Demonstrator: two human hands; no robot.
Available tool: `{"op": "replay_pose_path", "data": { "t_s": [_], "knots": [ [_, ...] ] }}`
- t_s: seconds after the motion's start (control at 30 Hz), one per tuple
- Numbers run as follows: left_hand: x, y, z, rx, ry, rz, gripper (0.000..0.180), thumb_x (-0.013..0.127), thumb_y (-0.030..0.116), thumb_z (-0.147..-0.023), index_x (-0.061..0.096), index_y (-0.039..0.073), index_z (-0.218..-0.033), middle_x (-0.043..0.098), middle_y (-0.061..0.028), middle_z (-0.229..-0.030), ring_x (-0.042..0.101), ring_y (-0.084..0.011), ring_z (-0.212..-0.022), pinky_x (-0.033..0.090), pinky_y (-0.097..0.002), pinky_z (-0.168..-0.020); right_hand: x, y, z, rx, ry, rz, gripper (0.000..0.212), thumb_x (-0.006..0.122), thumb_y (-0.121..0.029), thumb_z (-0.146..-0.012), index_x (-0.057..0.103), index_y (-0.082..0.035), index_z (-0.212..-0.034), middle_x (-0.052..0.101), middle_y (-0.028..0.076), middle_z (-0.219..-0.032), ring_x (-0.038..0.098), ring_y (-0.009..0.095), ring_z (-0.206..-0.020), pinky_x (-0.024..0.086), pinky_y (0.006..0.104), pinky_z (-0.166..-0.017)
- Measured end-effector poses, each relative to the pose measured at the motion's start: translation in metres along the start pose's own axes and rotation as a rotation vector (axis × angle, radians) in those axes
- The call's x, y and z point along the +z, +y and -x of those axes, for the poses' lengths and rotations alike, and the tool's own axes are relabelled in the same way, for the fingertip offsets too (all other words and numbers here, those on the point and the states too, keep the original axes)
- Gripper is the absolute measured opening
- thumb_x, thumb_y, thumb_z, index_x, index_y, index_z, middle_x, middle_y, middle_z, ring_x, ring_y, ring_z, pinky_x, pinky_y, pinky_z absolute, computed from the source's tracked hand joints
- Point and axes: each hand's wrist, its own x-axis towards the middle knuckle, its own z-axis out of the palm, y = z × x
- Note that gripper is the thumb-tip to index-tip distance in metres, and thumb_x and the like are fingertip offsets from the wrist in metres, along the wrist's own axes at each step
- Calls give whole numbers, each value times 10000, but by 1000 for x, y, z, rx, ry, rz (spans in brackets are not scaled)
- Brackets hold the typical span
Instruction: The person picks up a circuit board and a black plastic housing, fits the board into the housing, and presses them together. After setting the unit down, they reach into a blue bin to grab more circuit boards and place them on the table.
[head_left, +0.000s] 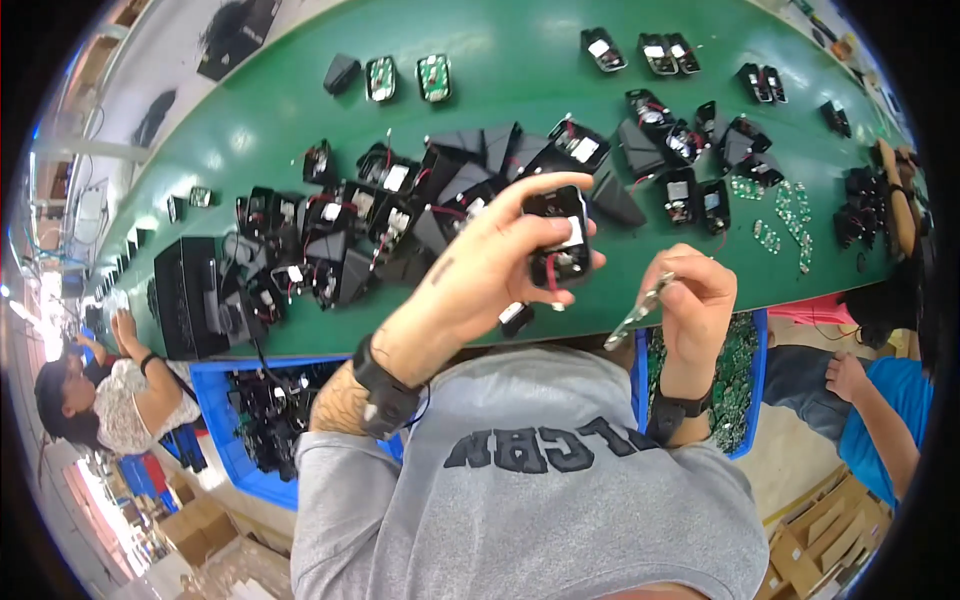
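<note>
Held housing: black open housing [568, 262], in the left hand [500, 240], above the near middle of the green surface [520, 60]; interior exposed, red wire visible.
Left fingers: clamped on the housing, thumb across its open face.
Held strip: thin board strip [638, 318], in the right hand [700, 295], near and right of the housing, not touching it.
Right fingers: together, pinching the strip at its far end.
Populated units: two housings with green boards [434, 78] seated, far left of centre; judged further along.
Open units: housing cluster [390, 218], left and centre; many show loose red wires, judged incomplete.
Loose stock: small boards [785, 212] on the right; more boards in the near right blue bin [762, 370].
Held unit status: no green board visible inside; judged unfinished.
</note>
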Motion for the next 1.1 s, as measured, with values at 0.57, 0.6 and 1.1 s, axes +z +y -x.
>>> {"op": "replay_pose_path", "data": {
  "t_s": [0.57,0.6,1.1],
  "knots": [
    [-20,-35,8,23,35,95,461,530,101,-918,469,144,-1372,609,-35,-1041,609,-96,-928,574,-303,-760,43,-4,-24,-202,-381,604,276,706,100,-661,725,18,-924,664,105,-795,610,173,-690,456,254,-584],
    [-20,-36,8,35,44,80,464,531,100,-917,466,141,-1375,608,-29,-1037,609,-96,-927,573,-299,-762,44,-4,-24,-208,-363,634,276,707,97,-666,726,17,-930,663,101,-793,606,169,-691,453,254,-587],
    [-16,-54,24,324,-36,-86,680,600,-15,-824,326,74,-1440,422,-60,-1324,463,-147,-1170,459,-318,-978,51,3,-38,-137,-300,861,244,707,42,-735,723,-3,-975,668,80,-857,605,174,-807,464,271,-731]
  ]
}}
